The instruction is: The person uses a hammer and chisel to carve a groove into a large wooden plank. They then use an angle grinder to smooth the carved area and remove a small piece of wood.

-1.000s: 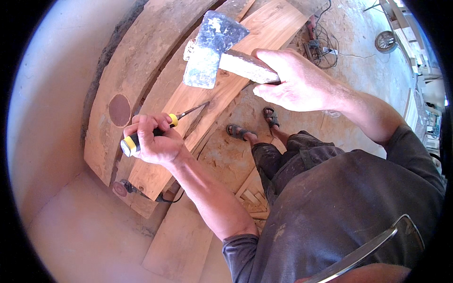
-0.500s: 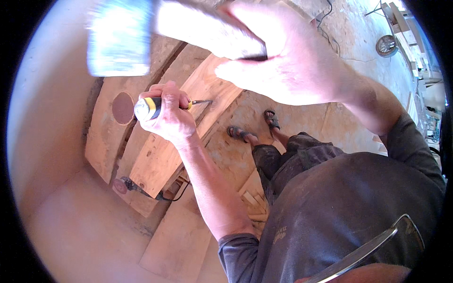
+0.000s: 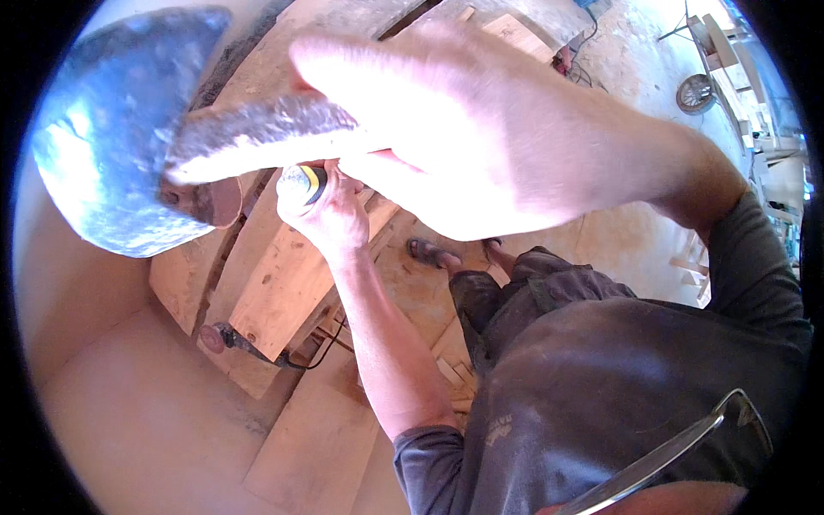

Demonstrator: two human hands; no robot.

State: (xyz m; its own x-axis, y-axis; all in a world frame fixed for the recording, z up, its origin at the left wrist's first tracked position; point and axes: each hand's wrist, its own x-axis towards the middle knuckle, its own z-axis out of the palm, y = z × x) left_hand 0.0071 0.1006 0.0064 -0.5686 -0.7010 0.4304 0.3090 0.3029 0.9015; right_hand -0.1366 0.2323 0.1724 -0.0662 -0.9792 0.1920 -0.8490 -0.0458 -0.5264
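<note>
My right hand (image 3: 481, 129), large and close to the camera, is wrapped round the rough wooden handle of a hatchet (image 3: 116, 137) with a broad, shiny metal head. Its head hangs at the upper left. Below the handle, my left hand (image 3: 330, 223) is closed round a chisel (image 3: 300, 185) with a black and yellow grip and a metal cap facing up. The chisel's blade is hidden behind my hands. A long wooden board (image 3: 275, 296) lies under my left hand.
A power tool with a round disc (image 3: 223, 337) and a black cord lies by the board's near end. A pale wall (image 3: 86, 343) stands at the left. Loose planks (image 3: 313, 446) lie below. A spoked wheel (image 3: 695, 93) is at the far right.
The hatchet has turned and swung left and down, showing more of its head. My right hand has come lower over the left. My left hand with the chisel has moved slightly right.
</note>
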